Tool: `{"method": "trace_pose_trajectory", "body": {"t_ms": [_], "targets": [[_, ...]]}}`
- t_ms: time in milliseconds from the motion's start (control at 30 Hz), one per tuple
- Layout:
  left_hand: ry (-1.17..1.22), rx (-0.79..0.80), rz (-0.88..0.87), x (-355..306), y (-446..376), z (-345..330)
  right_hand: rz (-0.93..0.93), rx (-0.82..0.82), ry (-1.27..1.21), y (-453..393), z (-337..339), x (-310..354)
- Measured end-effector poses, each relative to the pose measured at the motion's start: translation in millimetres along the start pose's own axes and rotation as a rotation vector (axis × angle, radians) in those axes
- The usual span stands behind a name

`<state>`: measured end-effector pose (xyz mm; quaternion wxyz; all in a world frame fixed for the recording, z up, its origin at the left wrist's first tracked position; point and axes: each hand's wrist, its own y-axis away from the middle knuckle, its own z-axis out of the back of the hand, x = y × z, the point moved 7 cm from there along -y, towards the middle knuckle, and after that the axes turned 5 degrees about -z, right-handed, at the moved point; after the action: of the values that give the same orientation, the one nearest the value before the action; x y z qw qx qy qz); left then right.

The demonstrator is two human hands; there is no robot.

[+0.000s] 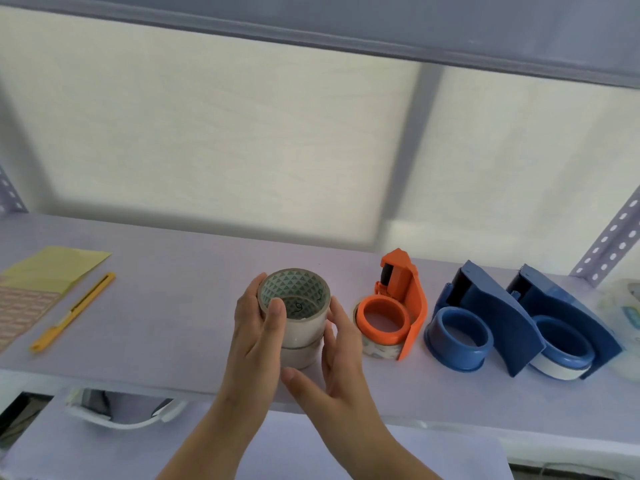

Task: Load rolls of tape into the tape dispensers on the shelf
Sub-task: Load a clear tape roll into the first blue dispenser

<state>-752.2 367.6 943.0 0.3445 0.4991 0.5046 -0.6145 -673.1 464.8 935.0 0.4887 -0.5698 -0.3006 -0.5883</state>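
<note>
Two rolls of clear tape are stacked at the middle of the shelf. My left hand (pixel 258 325) grips the top roll (pixel 304 323), thumb over its rim. The bottom roll (pixel 301 356) lies under it. My right hand (pixel 337 344) touches the stack's right side with relaxed fingers. To the right stand an orange dispenser (pixel 398 306) with a roll on its hub, a blue dispenser (pixel 474 323) with a bare hub, and a second blue dispenser (pixel 568 327) with a white roll on it.
A yellow utility knife (pixel 74 311) and yellow and pink paper sheets (pixel 41 282) lie at the shelf's left. A wrapped tape roll (pixel 627 306) sits at the far right. A perforated upright post (pixel 613 240) rises at the right. A white curved object (pixel 121 410) lies below the shelf edge.
</note>
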Motion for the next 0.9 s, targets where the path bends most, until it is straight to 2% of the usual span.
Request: {"method": "trace_pose_trajectory", "body": {"t_ms": [167, 700, 800, 900], "targets": [[-0.011, 0.022, -0.011, 5, 0, 1, -0.018, -0.030, 0.003, -1, -4, -2], [0.182, 0.120, 0.010, 6, -7, -7, -0.076, -0.052, 0.045, -5, -12, 3], [0.136, 0.081, 0.024, 7, -10, -4, -0.079, -0.044, 0.060, -8, -8, 2], [0.029, -0.031, -0.007, 2, -12, 4, -0.131, -0.052, 0.065, -4, 3, -1]]}}
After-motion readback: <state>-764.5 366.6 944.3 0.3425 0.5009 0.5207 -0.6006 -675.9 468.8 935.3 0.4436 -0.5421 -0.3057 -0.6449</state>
